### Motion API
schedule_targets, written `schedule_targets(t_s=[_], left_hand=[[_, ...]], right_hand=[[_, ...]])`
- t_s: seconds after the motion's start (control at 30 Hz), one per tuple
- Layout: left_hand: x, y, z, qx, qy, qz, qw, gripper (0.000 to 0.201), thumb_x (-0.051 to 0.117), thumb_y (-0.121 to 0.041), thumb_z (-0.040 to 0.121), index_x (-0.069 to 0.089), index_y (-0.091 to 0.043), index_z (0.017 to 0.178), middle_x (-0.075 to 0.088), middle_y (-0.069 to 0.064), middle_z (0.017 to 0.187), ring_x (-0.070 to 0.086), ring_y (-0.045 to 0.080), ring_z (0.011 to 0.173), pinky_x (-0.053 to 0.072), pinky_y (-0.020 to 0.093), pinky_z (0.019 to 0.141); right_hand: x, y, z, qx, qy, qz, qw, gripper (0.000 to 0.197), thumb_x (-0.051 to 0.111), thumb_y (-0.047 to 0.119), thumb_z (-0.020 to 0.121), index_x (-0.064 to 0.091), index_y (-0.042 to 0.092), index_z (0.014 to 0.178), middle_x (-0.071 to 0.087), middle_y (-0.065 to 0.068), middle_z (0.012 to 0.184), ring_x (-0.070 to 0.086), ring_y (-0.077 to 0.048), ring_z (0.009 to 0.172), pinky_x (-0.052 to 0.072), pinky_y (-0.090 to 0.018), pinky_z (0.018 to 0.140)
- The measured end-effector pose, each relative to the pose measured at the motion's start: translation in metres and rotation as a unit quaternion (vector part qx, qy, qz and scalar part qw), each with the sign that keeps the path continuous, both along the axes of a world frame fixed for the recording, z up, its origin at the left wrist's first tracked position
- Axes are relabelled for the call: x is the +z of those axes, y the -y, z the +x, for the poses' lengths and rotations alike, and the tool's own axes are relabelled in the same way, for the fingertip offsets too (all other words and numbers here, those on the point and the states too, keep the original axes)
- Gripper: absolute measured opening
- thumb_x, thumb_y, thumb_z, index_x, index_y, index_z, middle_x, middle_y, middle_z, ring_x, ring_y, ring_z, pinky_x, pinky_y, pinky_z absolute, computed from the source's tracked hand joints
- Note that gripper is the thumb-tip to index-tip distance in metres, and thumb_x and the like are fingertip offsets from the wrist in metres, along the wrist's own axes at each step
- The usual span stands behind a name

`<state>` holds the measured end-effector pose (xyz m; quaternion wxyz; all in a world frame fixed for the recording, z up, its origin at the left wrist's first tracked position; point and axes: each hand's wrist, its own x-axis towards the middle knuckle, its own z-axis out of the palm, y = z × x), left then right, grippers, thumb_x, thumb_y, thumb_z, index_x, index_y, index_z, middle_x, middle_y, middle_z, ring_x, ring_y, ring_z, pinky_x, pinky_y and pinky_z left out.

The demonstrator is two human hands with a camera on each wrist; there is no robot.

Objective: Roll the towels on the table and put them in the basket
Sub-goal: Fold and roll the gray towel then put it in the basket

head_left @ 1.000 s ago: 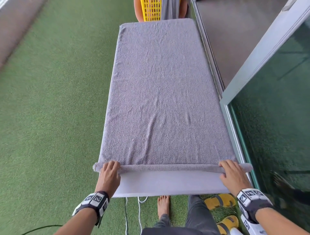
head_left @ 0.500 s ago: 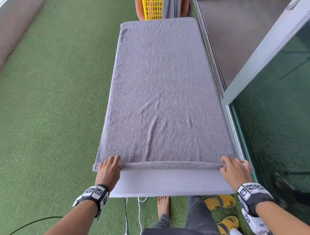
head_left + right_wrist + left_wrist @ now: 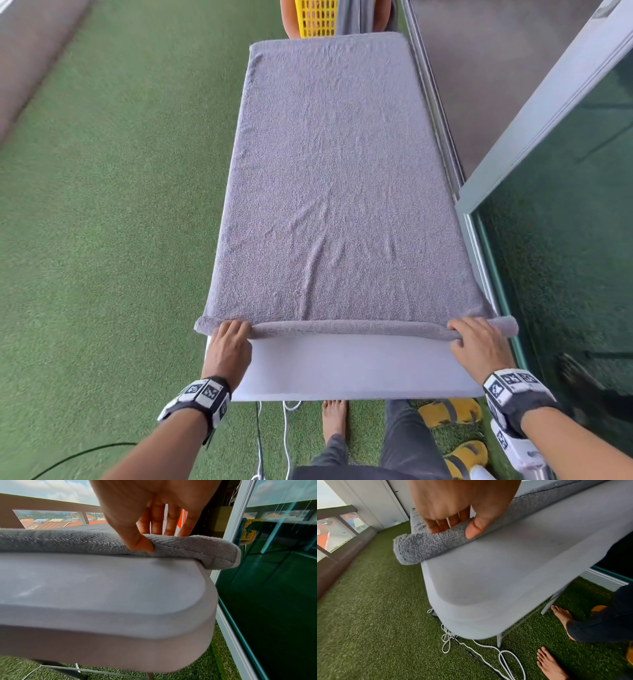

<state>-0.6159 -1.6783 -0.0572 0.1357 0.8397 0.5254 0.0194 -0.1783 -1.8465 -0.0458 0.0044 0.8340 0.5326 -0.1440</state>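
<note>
A: Where does the head view look from?
B: Above, down the bench (image 3: pixel 342 373) lengthwise.
A: The wrist views?
B: Close under each hand, facing its fingers; both share the bench's near edge and the towel (image 3: pixel 426 546) roll.

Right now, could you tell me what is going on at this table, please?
A person is rolling a grey towel spread along a white table. The left hand and the right hand each pinch one end of the thin roll at the near edge, thumb under, fingers on top. Only the first turn is made; the rest lies flat. A yellow basket waits past the far end, with grey cloth beside it.
</note>
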Motion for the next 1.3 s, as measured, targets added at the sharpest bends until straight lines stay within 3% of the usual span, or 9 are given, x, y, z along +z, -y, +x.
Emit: schedule_targets(t_s=[0.1,0.2,0.27,0.37,0.6,0.83,0.93,1.07,1.3], left_hand=[[0.013,-0.004,0.008,-0.001,-0.015,-0.009,1.000,0.019,0.063,-0.001,0.077,0.056,-0.019,0.076,0.061,-0.002,0.070,0.049,0.017,0.063,0.044,0.033,0.064],[0.015,-0.014,0.008,0.010,-0.038,-0.009,0.999,0.011,0.057,-0.007,0.084,0.057,-0.017,0.088,0.060,0.000,0.076,0.047,0.016,0.063,0.039,0.032,0.066],[0.014,-0.024,0.007,0.011,-0.041,-0.004,0.999,0.021,0.057,-0.004,0.080,0.052,-0.014,0.098,0.055,0.003,0.084,0.048,0.018,0.068,0.044,0.034,0.066],[0.011,-0.029,0.011,-0.011,-0.014,-0.025,1.000,0.028,0.055,0.009,0.074,0.045,-0.015,0.085,0.051,0.003,0.075,0.047,0.022,0.063,0.042,0.032,0.055],[0.003,-0.020,0.013,-0.003,0.001,-0.033,0.999,0.032,0.067,0.006,0.067,0.057,-0.011,0.092,0.057,0.004,0.089,0.046,0.020,0.079,0.045,0.033,0.070],[0.011,-0.031,0.019,-0.011,-0.015,-0.038,0.999,0.012,0.061,-0.001,0.077,0.060,-0.013,0.077,0.060,0.004,0.072,0.056,0.027,0.068,0.044,0.037,0.067],[0.011,-0.041,0.023,0.005,-0.023,-0.030,0.999,0.017,0.056,0.000,0.080,0.057,-0.011,0.093,0.058,0.006,0.083,0.052,0.026,0.071,0.046,0.039,0.067],[0.005,-0.047,0.027,-0.025,-0.042,0.020,0.999,0.024,0.058,0.007,0.073,0.051,-0.008,0.091,0.053,0.008,0.085,0.046,0.026,0.075,0.047,0.043,0.066],[-0.002,-0.053,0.030,-0.022,-0.026,0.000,0.999,0.036,0.064,0.009,0.064,0.058,-0.008,0.095,0.057,0.008,0.089,0.047,0.026,0.082,0.048,0.039,0.071]], right_hand=[[0.005,-0.005,-0.003,0.016,0.014,-0.024,0.999,0.015,0.065,0.015,0.072,0.063,0.025,0.083,0.066,0.007,0.084,0.055,-0.019,0.081,0.032,-0.038,0.078],[0.006,-0.009,0.001,-0.008,-0.014,-0.024,1.000,0.016,0.057,0.011,0.081,0.055,0.023,0.092,0.061,0.004,0.092,0.056,-0.020,0.079,0.040,-0.035,0.076],[0.006,-0.011,0.005,-0.002,-0.011,0.014,1.000,0.023,0.060,0.002,0.074,0.053,0.019,0.088,0.053,0.000,0.089,0.053,-0.024,0.074,0.045,-0.036,0.063],[0.007,-0.013,0.004,0.047,0.002,0.015,0.999,0.036,0.065,-0.006,0.063,0.042,0.021,0.070,0.041,0.004,0.073,0.042,-0.021,0.068,0.034,-0.034,0.058],[0.002,-0.014,0.004,0.037,0.000,-0.010,0.999,0.035,0.073,0.002,0.062,0.059,0.016,0.091,0.059,-0.002,0.088,0.056,-0.026,0.083,0.046,-0.041,0.077],[0.010,-0.027,0.008,0.018,0.023,-0.014,0.999,0.011,0.053,0.021,0.086,0.061,0.028,0.089,0.068,0.008,0.095,0.054,-0.016,0.088,0.029,-0.038,0.089],[0.013,-0.031,0.013,-0.012,-0.007,0.042,0.999,0.023,0.060,0.005,0.082,0.057,0.017,0.101,0.061,-0.005,0.100,0.059,-0.026,0.080,0.047,-0.042,0.076],[0.008,-0.033,0.014,0.046,-0.017,0.065,0.997,0.041,0.066,-0.013,0.062,0.043,0.020,0.074,0.044,0.003,0.074,0.047,-0.024,0.069,0.038,-0.036,0.061],[-0.008,-0.040,0.024,0.033,-0.035,0.057,0.997,0.037,0.067,-0.004,0.068,0.062,0.012,0.102,0.061,-0.005,0.101,0.055,-0.028,0.096,0.048,-0.046,0.088]])
